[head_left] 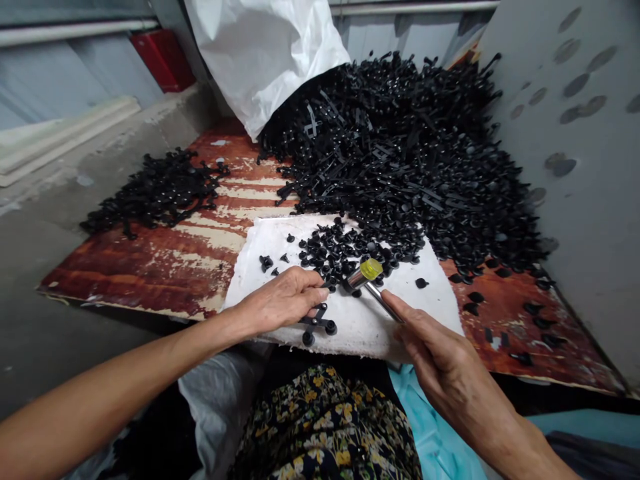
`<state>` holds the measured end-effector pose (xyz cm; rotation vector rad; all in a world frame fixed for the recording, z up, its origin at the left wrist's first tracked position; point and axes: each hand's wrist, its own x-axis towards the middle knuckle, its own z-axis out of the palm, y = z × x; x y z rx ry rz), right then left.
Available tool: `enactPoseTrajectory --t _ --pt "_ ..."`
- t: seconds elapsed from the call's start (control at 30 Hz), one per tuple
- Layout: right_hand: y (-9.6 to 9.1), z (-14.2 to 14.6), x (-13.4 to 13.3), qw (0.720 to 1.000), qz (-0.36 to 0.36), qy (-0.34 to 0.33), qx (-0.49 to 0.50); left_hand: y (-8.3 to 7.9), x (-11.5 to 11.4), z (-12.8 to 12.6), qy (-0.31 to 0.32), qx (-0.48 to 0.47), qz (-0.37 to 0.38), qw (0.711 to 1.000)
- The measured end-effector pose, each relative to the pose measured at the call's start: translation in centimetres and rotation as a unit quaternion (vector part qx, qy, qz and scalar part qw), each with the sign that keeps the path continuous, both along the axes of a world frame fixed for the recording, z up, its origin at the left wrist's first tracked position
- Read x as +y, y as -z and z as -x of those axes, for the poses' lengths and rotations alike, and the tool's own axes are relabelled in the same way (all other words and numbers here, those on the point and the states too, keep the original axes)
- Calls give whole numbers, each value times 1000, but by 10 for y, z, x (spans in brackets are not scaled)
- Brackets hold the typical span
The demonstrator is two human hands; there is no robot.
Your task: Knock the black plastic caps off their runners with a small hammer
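Note:
My left hand (283,300) presses a black plastic sprue piece (316,323) with round caps down on a white slab (350,320), fingers curled over it. A small hammer (367,277) with a yellow-capped metal head is gripped in my right hand (435,353), its head just above the slab to the right of my left fingers. Several loose black caps (340,250) lie on the slab's far half.
A big heap of black plastic parts (400,153) spills from a white sack (260,53) onto a worn red board (165,260). A smaller pile (155,190) lies at the board's left. A grey wall (575,167) stands on the right.

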<state>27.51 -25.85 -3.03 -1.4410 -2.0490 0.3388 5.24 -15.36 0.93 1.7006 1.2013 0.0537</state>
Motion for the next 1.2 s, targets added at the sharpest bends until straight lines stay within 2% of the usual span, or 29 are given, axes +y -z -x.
enactPoseTrajectory --t 0.17,0.4,0.63,1.03,1.2 --pt "0 0 1 1000 -5 -2 0 0 -1 1 18 9 -16 1000" --pt "0 -1 0 1000 -8 -1 0 -2 -2 7 66 29 -100 992" --pt "2 -1 -1 1000 12 -8 18 1 1 6 64 31 -76 995" --pt "-4 -1 0 999 33 -6 29 -4 -3 1 58 38 -129 989" --pt "-15 6 2 1000 -18 -9 7 -5 -7 0 51 79 -166 982"
